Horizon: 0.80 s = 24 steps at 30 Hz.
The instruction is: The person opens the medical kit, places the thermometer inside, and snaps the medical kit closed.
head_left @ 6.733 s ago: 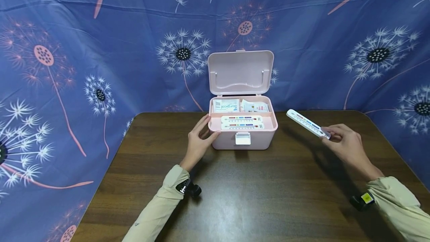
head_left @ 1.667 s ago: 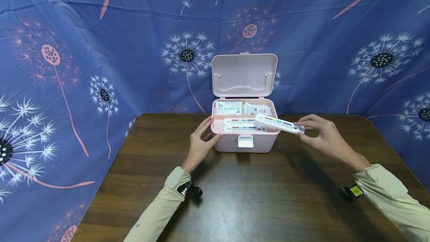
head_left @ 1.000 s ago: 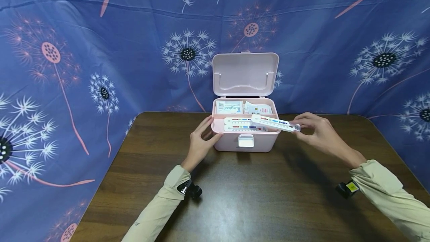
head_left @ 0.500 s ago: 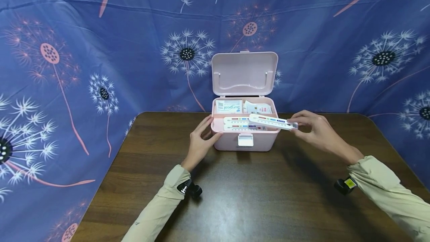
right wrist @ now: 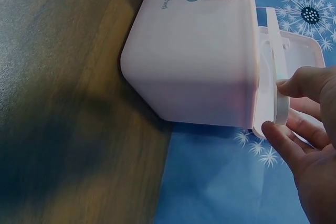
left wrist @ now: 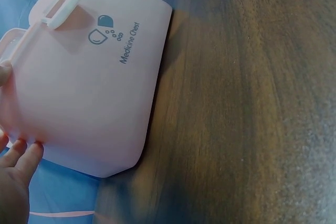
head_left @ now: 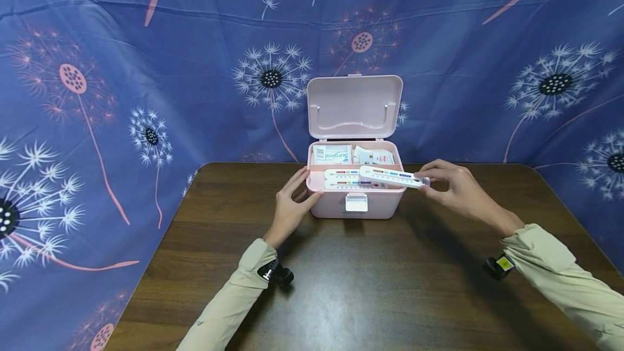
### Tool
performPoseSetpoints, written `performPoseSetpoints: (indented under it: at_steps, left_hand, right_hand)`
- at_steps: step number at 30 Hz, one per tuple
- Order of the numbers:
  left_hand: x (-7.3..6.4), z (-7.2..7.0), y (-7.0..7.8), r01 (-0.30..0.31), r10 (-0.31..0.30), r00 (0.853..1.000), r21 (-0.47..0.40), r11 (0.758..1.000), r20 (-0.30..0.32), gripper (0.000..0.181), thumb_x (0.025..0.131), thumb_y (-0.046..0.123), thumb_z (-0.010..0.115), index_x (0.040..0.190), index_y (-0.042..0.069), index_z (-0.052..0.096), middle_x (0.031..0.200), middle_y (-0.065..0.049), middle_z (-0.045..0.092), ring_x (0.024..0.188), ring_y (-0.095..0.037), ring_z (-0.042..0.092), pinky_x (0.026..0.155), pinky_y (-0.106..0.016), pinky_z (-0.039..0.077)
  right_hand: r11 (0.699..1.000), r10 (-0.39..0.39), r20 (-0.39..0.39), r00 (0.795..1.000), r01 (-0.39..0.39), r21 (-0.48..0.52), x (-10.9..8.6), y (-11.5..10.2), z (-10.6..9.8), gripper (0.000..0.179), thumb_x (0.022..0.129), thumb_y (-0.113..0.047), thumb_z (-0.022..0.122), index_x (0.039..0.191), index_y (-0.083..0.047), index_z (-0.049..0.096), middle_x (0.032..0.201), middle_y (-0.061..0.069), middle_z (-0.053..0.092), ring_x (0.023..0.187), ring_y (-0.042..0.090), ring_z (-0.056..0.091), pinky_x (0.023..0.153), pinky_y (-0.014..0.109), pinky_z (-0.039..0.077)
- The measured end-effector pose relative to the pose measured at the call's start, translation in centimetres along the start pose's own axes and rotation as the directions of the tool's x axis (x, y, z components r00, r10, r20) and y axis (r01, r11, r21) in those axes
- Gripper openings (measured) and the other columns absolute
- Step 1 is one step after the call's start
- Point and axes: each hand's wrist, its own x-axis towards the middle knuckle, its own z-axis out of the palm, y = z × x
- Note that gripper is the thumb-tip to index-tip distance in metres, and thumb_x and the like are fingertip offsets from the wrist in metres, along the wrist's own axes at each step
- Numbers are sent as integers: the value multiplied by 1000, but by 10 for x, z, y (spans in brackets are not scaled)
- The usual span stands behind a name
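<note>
A pale pink medicine box [head_left: 336, 207], labelled "Medicine Chest" in both wrist views, stands with its lid [head_left: 355, 106] raised. My left hand [head_left: 288, 205] holds its left end, thumb at the front rim and fingers against the side. In my right hand [head_left: 455, 191] a flat white thermometer [head_left: 390, 175] with a coloured scale is pinched by its right end, thumb on top in the right wrist view [right wrist: 282, 90]. The thermometer slants over the box's right rim and overlaps two similar thermometers [head_left: 341, 183] lying in the front compartment. Their right parts are partly hidden.
Behind the divider, the box's rear compartments hold a "Surgical" packet [head_left: 331, 154] and another white packet [head_left: 374, 156]. The white latch [head_left: 356, 202] hangs on the front. The brown wooden table [head_left: 380, 286] meets a blue dandelion-print cloth [head_left: 209, 96] at the back.
Over the earlier frames, my right hand has brought the thermometer left from above the table to over the box, drifting slightly further left in the last second. My left hand keeps its hold.
</note>
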Motion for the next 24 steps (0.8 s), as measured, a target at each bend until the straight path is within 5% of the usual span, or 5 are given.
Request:
performPoseSetpoints:
  at_steps: [24]
  left_hand:
    - [-1, 1, -1, 4, -4, 1000, -11, 1000, -9, 57, 79, 1, 75, 128, -13, 51, 138, -27, 44, 125, -37, 45, 93, -49, 47]
  right_hand:
    - [1000, 5, 37, 999, -5, 16, 11, -2, 10, 21, 80, -5, 74, 101, -6, 73, 103, 2, 64, 86, 17, 60, 66, 31, 48]
